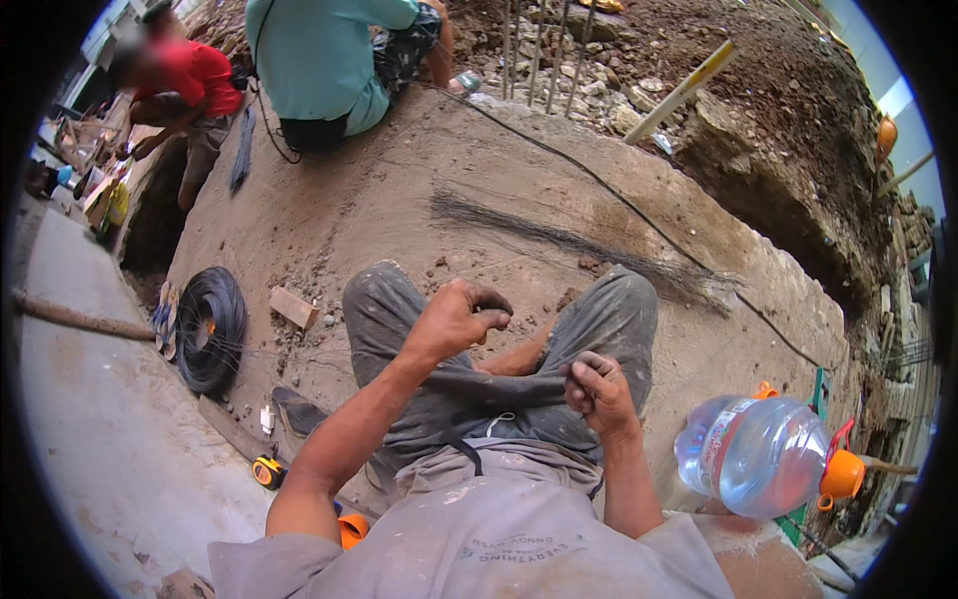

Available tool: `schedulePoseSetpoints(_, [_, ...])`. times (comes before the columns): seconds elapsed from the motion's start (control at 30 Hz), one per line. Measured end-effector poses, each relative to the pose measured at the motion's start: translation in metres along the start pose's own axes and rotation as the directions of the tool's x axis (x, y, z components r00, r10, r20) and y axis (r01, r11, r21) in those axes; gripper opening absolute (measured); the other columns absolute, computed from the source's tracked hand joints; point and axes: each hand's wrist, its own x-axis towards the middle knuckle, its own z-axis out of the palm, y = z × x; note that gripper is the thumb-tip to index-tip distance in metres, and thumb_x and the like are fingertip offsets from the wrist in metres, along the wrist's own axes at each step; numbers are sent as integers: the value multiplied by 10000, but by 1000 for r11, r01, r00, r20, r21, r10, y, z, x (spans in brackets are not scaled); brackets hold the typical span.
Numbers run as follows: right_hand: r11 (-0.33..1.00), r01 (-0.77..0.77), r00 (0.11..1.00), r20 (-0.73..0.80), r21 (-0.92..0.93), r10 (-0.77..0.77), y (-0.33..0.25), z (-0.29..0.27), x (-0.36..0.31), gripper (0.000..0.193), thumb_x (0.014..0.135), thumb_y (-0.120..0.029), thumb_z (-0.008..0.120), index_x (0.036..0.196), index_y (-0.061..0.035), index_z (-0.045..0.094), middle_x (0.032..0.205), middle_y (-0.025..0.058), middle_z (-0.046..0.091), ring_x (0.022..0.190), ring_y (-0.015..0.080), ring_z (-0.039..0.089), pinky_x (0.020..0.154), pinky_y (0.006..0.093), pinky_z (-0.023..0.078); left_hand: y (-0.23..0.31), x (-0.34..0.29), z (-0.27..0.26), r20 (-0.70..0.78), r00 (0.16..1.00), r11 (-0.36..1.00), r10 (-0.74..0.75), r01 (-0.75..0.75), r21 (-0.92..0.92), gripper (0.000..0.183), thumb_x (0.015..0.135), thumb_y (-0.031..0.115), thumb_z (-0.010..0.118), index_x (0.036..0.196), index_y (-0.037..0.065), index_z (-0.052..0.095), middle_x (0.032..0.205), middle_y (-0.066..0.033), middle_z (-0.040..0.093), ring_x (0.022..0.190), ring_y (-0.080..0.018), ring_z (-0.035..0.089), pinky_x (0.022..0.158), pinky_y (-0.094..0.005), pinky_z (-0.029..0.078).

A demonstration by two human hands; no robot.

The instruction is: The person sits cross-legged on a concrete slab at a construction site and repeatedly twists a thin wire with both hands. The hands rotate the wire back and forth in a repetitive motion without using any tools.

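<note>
I sit cross-legged on a dusty concrete slab (389,215). My left hand (457,321) hangs over my lap, its fingers curled and the thumb pressed toward the forefinger. Lower and to the right, my right hand (601,391) is closed, with the thumb against the bent forefinger. Anything pinched in either hand is too small to make out. The hands are apart. Beyond my knees lies a long loose bundle of thin dark wire strands (574,238). A coil of black wire (212,329) rests to the left, strands trailing from it toward me.
A brick piece (294,307) and a yellow-black tape measure (267,471) lie left. A large clear water bottle (758,454) lies on its side at right. A black cable (599,195) crosses the slab. Two people sit beyond, one in teal (319,60), one in red (208,80).
</note>
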Motion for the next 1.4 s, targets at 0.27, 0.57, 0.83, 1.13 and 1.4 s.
schedulePoseSetpoints(0.27, [973, -78, 995, -75, -217, 64, -26, 1, 0, 212, 873, -187, 635, 873, 25, 631, 563, 1, 511, 404, 42, 406, 368, 192, 275, 2, -5, 15, -218, 947, 967, 238, -211, 142, 212, 781, 135, 662, 955, 23, 706, 823, -135, 702, 703, -232, 678, 664, -332, 513])
schedulePoseSetpoints(0.57, [278, 243, 968, 250, -929, -11, -60, 11, -24, 162, 778, -179, 686, 868, -49, 720, 695, 153, 660, 600, 288, 627, 602, 351, 489, 39, -5, 7, 65, 950, 914, 305, -311, 262, 206, 769, 150, 693, 939, 35, 710, 891, -136, 699, 777, -240, 673, 699, -331, 507])
schedulePoseSetpoints(0.83, [54, 82, 874, 45, -995, -484, -55, -9, -31, 124, 827, -81, 603, 891, -2, 672, 698, 133, 642, 573, 241, 603, 565, 312, 465, 40, 12, 44, -56, 928, 915, 368, -352, 197, 188, 785, 142, 685, 937, 33, 707, 890, -154, 692, 827, -266, 677, 748, -346, 510])
schedulePoseSetpoints(1.13, [948, 131, 942, -261, -291, -211, -28, -22, -65, 163, 860, -112, 612, 851, 39, 674, 630, 40, 597, 473, 86, 487, 444, 221, 371, 26, 12, 66, 3, 989, 975, 148, -145, -166, 185, 806, 116, 694, 954, 6, 703, 743, -108, 680, 596, -137, 616, 568, -275, 471])
schedulePoseSetpoints(1.4, [-156, 77, 981, 103, -985, -164, -52, -18, -60, 149, 804, -136, 617, 895, -67, 713, 742, 197, 659, 691, 323, 653, 623, 413, 505, 28, -8, 69, -4, 984, 983, 179, -179, 38, 190, 803, 120, 656, 964, 35, 712, 824, -144, 701, 710, -243, 686, 674, -334, 518])
